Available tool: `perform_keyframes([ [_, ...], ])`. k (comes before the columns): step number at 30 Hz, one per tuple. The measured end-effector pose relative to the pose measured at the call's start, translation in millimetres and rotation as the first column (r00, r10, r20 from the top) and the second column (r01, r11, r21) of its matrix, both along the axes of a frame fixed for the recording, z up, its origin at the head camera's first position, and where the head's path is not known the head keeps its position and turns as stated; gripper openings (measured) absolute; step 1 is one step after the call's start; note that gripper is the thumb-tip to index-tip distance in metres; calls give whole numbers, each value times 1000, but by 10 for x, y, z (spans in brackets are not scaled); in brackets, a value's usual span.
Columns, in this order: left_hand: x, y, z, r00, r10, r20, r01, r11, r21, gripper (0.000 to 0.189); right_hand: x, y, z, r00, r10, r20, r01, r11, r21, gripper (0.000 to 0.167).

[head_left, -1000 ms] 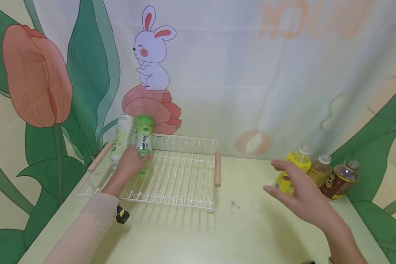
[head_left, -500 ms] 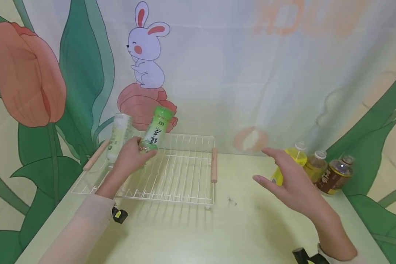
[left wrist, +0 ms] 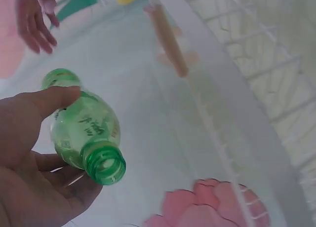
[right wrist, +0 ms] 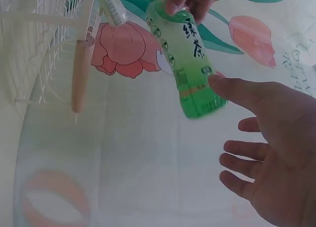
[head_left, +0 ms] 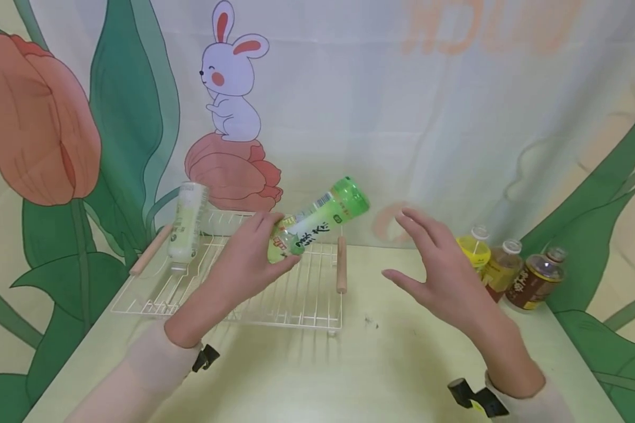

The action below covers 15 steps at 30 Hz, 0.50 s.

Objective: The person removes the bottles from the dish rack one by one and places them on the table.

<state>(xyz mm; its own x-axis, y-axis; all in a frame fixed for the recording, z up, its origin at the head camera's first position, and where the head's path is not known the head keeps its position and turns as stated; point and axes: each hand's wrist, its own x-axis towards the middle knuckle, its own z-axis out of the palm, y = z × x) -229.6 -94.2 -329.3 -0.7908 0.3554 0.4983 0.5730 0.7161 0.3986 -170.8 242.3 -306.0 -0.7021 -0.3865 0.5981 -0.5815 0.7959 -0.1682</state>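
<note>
Green bottle [head_left: 320,218] lifts off the rack [head_left: 341,265], gripped in my left hand [head_left: 241,257]; right hand [head_left: 447,279] spreads wide; one pale bottle [head_left: 187,223] remains there.

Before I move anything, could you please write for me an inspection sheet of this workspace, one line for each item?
Surface: pale table with small dark specks right of the rack; stain or debris, I cannot tell.
Job's things: green bottle tilted, its mouth uncapped; pale bottle in the rack, neck downward.
Clutter: yellow bottle, amber bottle and brown-labelled bottle grouped at the table's right side.
Hands: left hand grips the green bottle near its neck; right hand holds nothing, fingers extended.
Cables: nothing seen.
Surroundings: printed curtain behind the table, with tulips and a rabbit.
</note>
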Motion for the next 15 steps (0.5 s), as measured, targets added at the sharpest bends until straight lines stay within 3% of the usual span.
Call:
perform_keyframes([
  [3,114,89,53,993,-38,-112,28,996,-87,77,-54,-97,37,993,40,-111,-37,999,28,99],
  [6,157,164,55,978,-87,-188,59,987,-150,76,-111,-191,43,980,69,-187,-58,996,64,98],
  [12,187,273,-13,954,-142,-264,85,973,-215,72,-164,-377,-41,973,107,-203,-76,985,154,92],
  [15,227,306,-38,934,-168,-314,92,966,-242,73,-177,-460,-87,973,116,-198,-76,978,197,83],
])
